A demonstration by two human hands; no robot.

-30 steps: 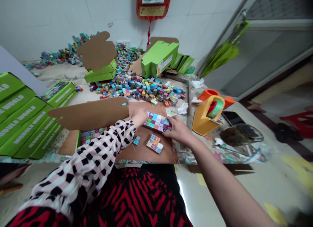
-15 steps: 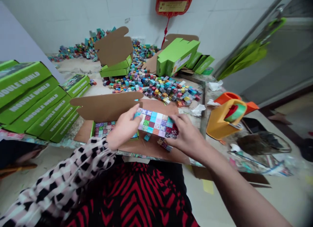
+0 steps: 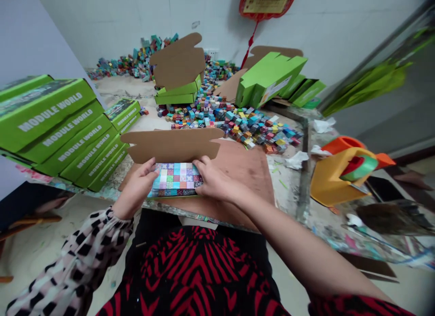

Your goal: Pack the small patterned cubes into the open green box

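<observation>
A block of small patterned cubes [image 3: 178, 176], set in tight rows, is between my two hands over an open green box. My left hand [image 3: 137, 187] grips its left end, thumb toward the top. At the right end, my right hand [image 3: 214, 180] has its fingers closed round the cubes. The box's raised cardboard lid [image 3: 173, 144] stands behind them. Only a thin green strip of the box shows along the front, so how deep the cubes sit in it is hard to judge.
Stacked green boxes [image 3: 64, 139] stand at left. Loose cubes [image 3: 234, 119] spread behind the brown cardboard sheet [image 3: 244, 171]. Another open box [image 3: 178, 91] and flat green boxes [image 3: 272, 80] are farther back. A yellow tape dispenser [image 3: 336, 175] and crumpled paper [image 3: 297, 160] lie to the right.
Both hands have carried the block of cubes left and down, over the open box. Loose cubes that lay under the block on the cardboard no longer show. The view has shifted slightly.
</observation>
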